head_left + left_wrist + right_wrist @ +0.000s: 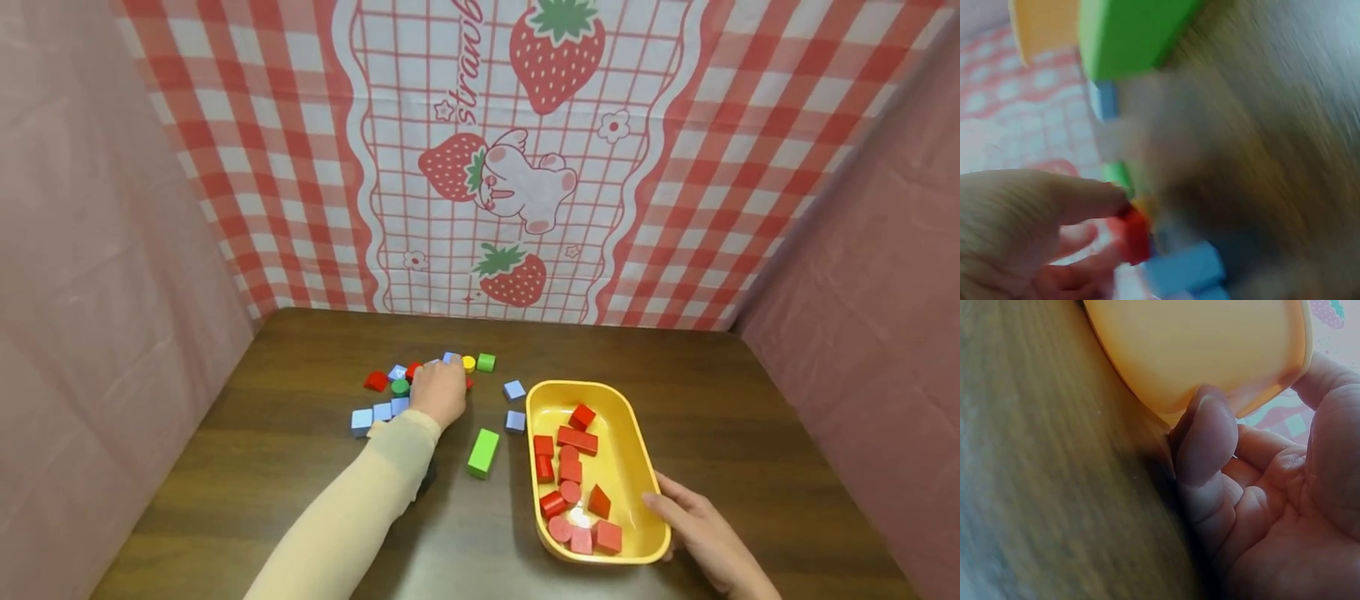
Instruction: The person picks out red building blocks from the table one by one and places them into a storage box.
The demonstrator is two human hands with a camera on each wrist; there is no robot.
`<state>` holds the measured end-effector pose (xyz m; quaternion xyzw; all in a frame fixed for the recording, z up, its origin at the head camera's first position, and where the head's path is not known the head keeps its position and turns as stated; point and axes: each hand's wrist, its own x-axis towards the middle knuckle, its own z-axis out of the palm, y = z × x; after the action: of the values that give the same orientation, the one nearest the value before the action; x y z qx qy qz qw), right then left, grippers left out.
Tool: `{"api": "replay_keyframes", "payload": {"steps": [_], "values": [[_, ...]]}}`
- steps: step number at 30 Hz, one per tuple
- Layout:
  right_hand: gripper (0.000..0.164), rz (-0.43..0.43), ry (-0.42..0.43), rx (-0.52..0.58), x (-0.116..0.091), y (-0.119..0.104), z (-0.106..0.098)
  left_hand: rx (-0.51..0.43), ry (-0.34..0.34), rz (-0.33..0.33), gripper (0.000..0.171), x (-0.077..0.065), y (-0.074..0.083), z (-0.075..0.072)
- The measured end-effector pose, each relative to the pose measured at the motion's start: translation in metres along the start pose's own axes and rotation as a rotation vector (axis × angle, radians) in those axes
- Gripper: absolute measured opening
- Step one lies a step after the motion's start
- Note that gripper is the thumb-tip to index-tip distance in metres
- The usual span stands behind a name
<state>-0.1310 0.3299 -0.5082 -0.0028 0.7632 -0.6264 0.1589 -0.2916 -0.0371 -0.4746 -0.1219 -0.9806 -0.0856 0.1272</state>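
Observation:
My left hand (pixel 441 392) reaches into the loose blocks at the back left of the table. In the left wrist view its thumb and fingers pinch a red block (pixel 1135 235), with a blue block (pixel 1186 269) close beside it. My right hand (pixel 693 521) holds the right edge of a yellow tray (pixel 647 450), thumb over the rim and fingers outside. From the right wrist view, those fingers (pixel 1205 440) lie against the tray's outer wall. Inside the tray are several red blocks (pixel 577 440) of mixed shapes.
Around my left hand lie several blue blocks (pixel 362 421), a red half-round block (pixel 377 381), a dark green round block (pixel 401 388) and a yellow one (pixel 468 363). A long green block (pixel 483 453) and two blue cubes (pixel 514 390) are left of the tray. A checked cloth (pixel 285 167) hangs behind.

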Motion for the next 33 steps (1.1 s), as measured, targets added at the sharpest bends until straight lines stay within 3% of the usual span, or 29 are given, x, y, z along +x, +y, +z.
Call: {"api": "replay_keyframes", "payload": {"steps": [3, 6, 10, 13, 15, 18, 23, 26, 29, 33], "values": [[0.055, -0.008, 0.007, 0.005, 0.000, 0.001, 0.000, -0.118, 0.084, 0.045, 0.025, 0.002, 0.023, -0.013], [0.054, -0.019, 0.028, 0.002, 0.001, -0.002, -0.002, -0.216, 0.080, 0.177, 0.032, -0.001, 0.061, -0.029], [0.055, -0.022, 0.034, -0.004, 0.001, -0.002, -0.002, -0.159, -0.007, 0.344, 0.034, -0.011, 0.104, -0.027], [0.056, -0.006, 0.033, -0.005, 0.001, 0.000, -0.001, -0.116, -0.051, 0.371, 0.033, -0.019, 0.112, -0.014], [0.056, 0.004, 0.031, -0.005, 0.001, 0.001, 0.001, -0.117, -0.054, 0.370, 0.031, -0.022, 0.104, -0.008], [0.056, 0.008, 0.027, -0.014, 0.002, 0.002, 0.003, -0.116, -0.032, 0.329, 0.028, -0.030, 0.070, -0.009], [0.055, 0.003, 0.006, -0.004, 0.002, 0.003, 0.000, 0.129, 0.039, 0.180, 0.032, -0.062, -0.008, -0.021], [0.056, 0.001, -0.004, 0.005, 0.001, 0.000, -0.002, 0.269, 0.062, 0.159, 0.042, -0.088, -0.039, -0.022], [0.055, -0.010, -0.001, 0.013, 0.001, 0.000, -0.002, 0.303, 0.081, 0.199, 0.043, -0.104, -0.046, -0.021], [0.055, -0.017, 0.008, 0.020, 0.002, 0.003, 0.002, 0.195, 0.073, 0.281, 0.033, -0.112, -0.034, -0.020]]}}
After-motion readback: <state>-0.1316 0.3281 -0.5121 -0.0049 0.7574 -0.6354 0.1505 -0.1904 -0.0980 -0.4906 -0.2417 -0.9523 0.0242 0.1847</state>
